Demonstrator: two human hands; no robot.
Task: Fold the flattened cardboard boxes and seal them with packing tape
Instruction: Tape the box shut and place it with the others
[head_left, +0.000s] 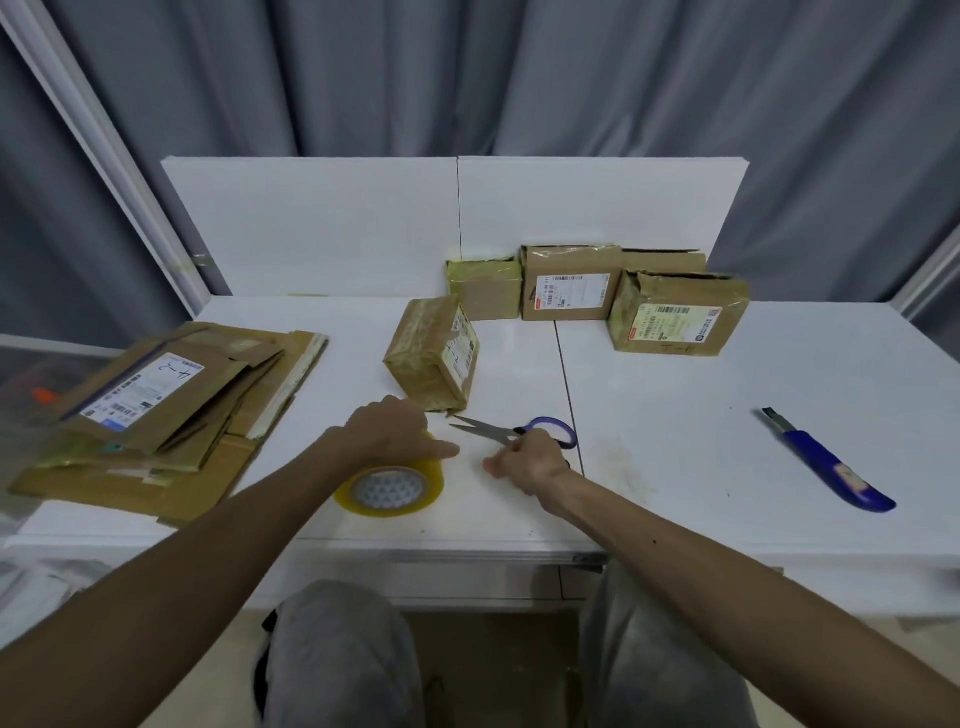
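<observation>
A roll of yellowish packing tape (390, 491) lies flat on the white table (727, 467) in front of me. My left hand (395, 431) rests on its far rim, fingers curled over the edge. My right hand (527, 460) lies over the purple handles of a pair of scissors (498, 430), whose open blades point left toward a folded, taped cardboard box (434, 353) standing tilted just beyond. A stack of flattened cardboard boxes (166, 410) lies at the table's left.
Three folded, taped boxes (571, 283) stand in a row along the white back panels. A blue utility knife (826, 460) lies on the right part of the table. Grey curtains hang behind. My knees show below the table's front edge.
</observation>
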